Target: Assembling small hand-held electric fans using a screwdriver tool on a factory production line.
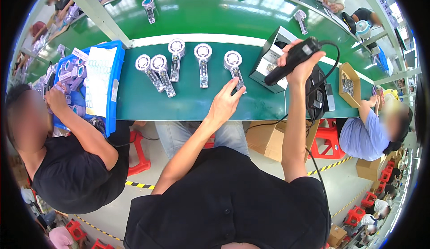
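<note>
My right hand (301, 67) is wrapped round a black corded power tool (293, 61), shaped like an electric screwdriver, raised over the right part of the bench and tilted with its narrower end down to the left. A cable leaves its upper end. At the handle's lower end, the fingers of my left hand (225, 103) close on a handheld fan (233, 60) with a round pale head and a see-through handle showing inner parts. To its left lies another such fan (203, 51), and beyond that a group of 3 fans (176, 47), partly side by side.
A blue bin (117, 69) of fan parts with a paper sheet stands left, where a co-worker (80, 168) reaches in. An open box (278, 43), a black bag-like item (317, 94) and a carton of small parts (347, 87) lie right. Beyond, a green conveyor (215, 11) carries fans.
</note>
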Demonstrator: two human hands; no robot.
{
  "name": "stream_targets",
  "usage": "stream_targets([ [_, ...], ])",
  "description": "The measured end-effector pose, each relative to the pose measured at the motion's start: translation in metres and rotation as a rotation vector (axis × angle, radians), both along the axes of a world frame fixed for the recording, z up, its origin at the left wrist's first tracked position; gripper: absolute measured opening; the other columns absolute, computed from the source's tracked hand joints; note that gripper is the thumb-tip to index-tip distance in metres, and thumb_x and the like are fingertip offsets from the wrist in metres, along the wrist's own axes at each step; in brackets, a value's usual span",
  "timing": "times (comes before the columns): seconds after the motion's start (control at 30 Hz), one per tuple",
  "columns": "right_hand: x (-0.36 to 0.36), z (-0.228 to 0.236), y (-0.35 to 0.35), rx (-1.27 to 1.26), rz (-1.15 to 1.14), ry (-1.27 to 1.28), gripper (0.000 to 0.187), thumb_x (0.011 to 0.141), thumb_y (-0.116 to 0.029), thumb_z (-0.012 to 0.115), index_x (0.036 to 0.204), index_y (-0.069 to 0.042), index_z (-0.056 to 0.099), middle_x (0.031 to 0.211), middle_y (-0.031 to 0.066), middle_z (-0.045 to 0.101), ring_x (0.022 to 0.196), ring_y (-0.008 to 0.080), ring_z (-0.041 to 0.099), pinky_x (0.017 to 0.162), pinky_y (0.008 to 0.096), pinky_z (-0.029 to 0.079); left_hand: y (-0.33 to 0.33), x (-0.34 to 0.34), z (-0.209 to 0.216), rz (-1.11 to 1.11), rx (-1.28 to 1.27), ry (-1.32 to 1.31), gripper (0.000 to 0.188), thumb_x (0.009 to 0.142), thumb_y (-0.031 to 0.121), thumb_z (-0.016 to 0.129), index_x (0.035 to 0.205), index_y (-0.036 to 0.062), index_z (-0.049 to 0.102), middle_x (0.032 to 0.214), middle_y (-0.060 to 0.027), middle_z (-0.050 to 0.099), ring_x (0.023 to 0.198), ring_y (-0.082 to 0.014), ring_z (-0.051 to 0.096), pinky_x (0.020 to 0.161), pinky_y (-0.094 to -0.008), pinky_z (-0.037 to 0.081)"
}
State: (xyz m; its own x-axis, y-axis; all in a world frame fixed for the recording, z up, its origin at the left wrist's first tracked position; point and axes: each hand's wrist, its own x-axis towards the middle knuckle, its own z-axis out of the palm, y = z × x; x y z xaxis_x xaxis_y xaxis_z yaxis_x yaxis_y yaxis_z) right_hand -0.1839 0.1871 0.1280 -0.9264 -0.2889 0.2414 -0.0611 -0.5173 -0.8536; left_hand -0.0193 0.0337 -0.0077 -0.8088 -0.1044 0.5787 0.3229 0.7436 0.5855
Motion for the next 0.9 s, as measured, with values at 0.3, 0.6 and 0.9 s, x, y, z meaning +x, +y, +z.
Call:
stream_targets([
  [0.3, 0.026, 0.018, 0.004, -0.013, -0.194, 0.234, 0.103, 0.069, -0.100, 0.027, 0.095, -0.003, 0.053, 0.066, 0.0134, 0.059, 0.047, 0.0237, 0.057, 0.044, 0.0333, 0.048, 0.002, -0.001, 0.001, -0.009, 0.021, 0.010, 0.031, 0.082, -0.002, 0.070, 0.113, 0.0034, 0.069, 0.131, -0.0217, 0.058, 0.117, -0.0394, 0.060, 0.093, -0.0422, 0.054],
  [0.6, -0.019, 0.022, 0.008, 0.107, -0.205, 0.268, 0.094, 0.085, -0.087, 0.027, 0.098, 0.002, 0.055, 0.073, 0.0145, 0.063, 0.047, 0.0208, 0.058, 0.046, 0.0288, 0.046, 0.004, 0.001, 0.004, 0.007, 0.031, -0.014, 0.032, 0.082, -0.003, 0.069, 0.114, 0.0035, 0.069, 0.130, -0.0214, 0.059, 0.118, -0.0389, 0.059, 0.094, -0.0422, 0.054],
  [0.9, -0.029, 0.025, 0.006, 0.242, -0.189, 0.179, 0.090, 0.088, -0.085, 0.022, 0.105, -0.002, 0.053, 0.077, 0.0131, 0.062, 0.050, 0.0211, 0.056, 0.050, 0.0340, 0.046, 0.003, 0.001, 0.004, 0.002, 0.028, 0.004, 0.032, 0.081, -0.004, 0.067, 0.112, 0.0033, 0.069, 0.130, -0.0218, 0.058, 0.119, -0.0383, 0.059, 0.091, -0.0419, 0.056],
])
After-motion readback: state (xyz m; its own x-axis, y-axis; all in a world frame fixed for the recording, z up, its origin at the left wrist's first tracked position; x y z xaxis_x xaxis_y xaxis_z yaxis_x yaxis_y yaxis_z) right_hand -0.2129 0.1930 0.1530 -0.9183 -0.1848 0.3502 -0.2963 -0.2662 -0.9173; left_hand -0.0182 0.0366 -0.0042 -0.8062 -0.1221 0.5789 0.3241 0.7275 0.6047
